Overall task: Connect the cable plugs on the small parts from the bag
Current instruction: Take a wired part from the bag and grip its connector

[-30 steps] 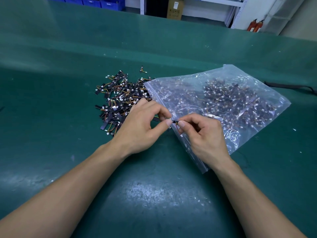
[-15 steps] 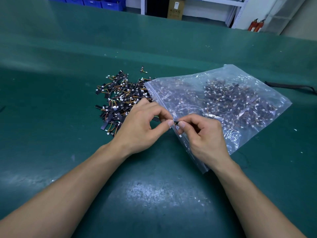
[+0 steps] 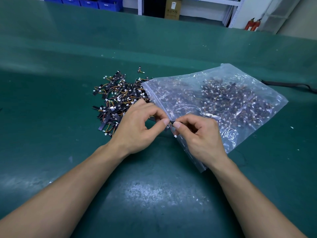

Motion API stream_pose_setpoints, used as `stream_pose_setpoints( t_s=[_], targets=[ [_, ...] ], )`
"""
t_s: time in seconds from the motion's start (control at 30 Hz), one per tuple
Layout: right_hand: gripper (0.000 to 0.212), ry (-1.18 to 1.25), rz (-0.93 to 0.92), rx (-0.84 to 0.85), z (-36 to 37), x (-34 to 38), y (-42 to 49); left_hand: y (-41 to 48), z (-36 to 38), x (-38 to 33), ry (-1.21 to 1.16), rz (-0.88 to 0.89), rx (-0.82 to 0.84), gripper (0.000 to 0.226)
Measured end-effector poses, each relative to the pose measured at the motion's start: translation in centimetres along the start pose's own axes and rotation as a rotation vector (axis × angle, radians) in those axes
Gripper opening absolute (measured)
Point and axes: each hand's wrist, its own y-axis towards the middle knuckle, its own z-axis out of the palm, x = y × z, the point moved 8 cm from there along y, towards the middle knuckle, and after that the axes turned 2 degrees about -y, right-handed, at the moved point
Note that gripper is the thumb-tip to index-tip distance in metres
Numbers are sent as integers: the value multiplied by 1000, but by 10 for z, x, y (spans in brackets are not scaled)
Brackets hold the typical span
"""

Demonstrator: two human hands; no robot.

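Note:
A clear zip bag [image 3: 231, 93] full of small black strip parts with thin wires and white plugs lies on the green mat. Left of its mouth is a loose pile of the same parts [image 3: 118, 100]. Over the bag's near corner, my left hand [image 3: 137, 129] and my right hand [image 3: 202, 136] meet fingertip to fingertip and both pinch one small black part [image 3: 171, 122]. Its thin wire hangs down to a white plug [image 3: 175, 136]. The rest of the part is hidden by my fingers.
One stray part [image 3: 140, 69] lies behind the pile. A black strap [image 3: 289, 85] runs along the mat at the far right. Beyond the green table [image 3: 68, 54] stand blue bins [image 3: 96, 3], shelving and a cardboard box [image 3: 172, 8].
Both hands keep pinching the same small part in the same place. The white plug on its wire now hangs a little lower below my right thumb.

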Motion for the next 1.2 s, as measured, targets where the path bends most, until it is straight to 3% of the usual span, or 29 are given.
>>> stream_pose_setpoints(
  t_s=[0.57, 1.2],
  targets=[
    [13, 100, 25, -13, 1, -2, 0, 1, 2, 2, 26, -1, 40, 11],
    [10, 15, -57, -34, 2, 1, 0, -2, -3, 0, -15, 25, 24, 9]
  ],
)
